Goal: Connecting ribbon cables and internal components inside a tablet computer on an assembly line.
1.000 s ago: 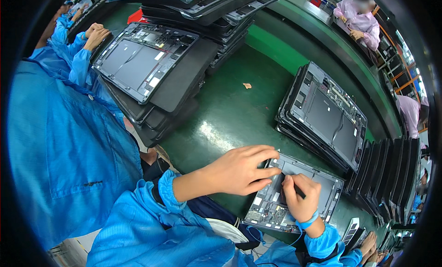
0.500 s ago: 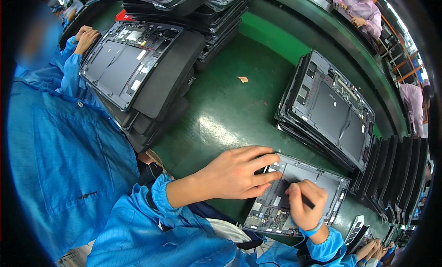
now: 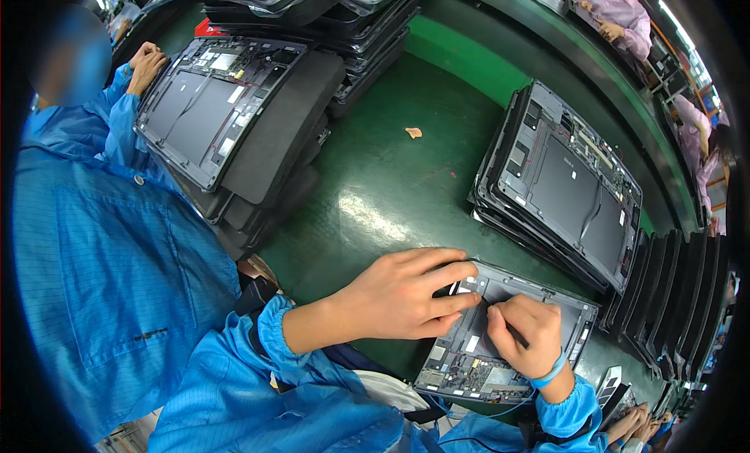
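An opened dark tablet chassis [image 3: 582, 316] with exposed boards lies on the green bench in front of me. My left hand [image 3: 398, 293] rests flat on its left edge, fingers spread over the frame and pressing it down. My right hand [image 3: 525, 336] is curled over the middle of the chassis and pinches a thin dark tool [image 3: 508, 328] whose tip touches the inside. A blue wrist strap circles my right wrist. Both of my sleeves are blue.
A stack of the same open chassis [image 3: 558, 179] sits just behind, with more standing on edge at the right [image 3: 676, 297]. A co-worker in blue [image 3: 101, 242] at my left handles another chassis [image 3: 207, 101] on a pile. Other people in pink sit far right. A small scrap [image 3: 413, 132] lies on the green bench [image 3: 391, 187].
The view has shifted downward and slightly closer. My left hand's fingers have slid a little further over the chassis edge; my right hand keeps the tool in about the same spot.
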### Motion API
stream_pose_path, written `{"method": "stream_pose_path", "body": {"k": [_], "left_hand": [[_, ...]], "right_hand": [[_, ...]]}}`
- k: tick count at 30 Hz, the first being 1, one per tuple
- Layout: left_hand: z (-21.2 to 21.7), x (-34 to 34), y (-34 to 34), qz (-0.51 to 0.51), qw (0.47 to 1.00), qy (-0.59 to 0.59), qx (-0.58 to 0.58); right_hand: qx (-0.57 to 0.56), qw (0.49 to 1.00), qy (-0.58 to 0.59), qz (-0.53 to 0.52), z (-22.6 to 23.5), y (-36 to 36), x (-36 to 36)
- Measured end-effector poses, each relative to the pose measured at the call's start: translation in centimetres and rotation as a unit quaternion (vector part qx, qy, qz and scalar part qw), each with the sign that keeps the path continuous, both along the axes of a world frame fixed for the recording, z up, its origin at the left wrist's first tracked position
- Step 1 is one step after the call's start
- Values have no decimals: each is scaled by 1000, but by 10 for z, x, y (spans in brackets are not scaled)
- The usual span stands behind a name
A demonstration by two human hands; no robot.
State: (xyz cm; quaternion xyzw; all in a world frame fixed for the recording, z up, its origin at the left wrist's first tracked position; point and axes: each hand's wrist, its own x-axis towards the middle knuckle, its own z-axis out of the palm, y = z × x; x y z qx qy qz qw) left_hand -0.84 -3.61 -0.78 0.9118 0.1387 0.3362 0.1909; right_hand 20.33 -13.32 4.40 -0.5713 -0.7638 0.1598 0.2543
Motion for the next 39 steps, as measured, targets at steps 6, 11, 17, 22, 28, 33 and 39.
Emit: {"method": "stream_pose_path", "body": {"k": [6, 11, 17, 22, 28, 33, 39], "left_hand": [[1, 1, -1, 7, 1000, 3, 0], [-1, 1, -1, 12, 1000, 4, -5], [1, 1, -4, 11, 1000, -5, -7], [0, 1, -5, 17, 1000, -4, -4], [0, 2, -4, 18, 1000, -3, -2], [1, 2, -5, 21, 1000, -1, 2], [1, 3, -5, 28, 1000, -3, 13]], "right_hand": [[66, 994, -91, 8, -3, -6, -8], [-16, 999, 10, -34, -3, -1, -8], [-51, 984, 108, -130, -6, -9, -16], [-47, 983, 103, -142, -7, -14, -22], [-29, 980, 99, -170, -8, -21, -32], [-31, 984, 64, -162, -6, -29, -38], [-22, 989, 51, -139, -8, -40, -39]]}}
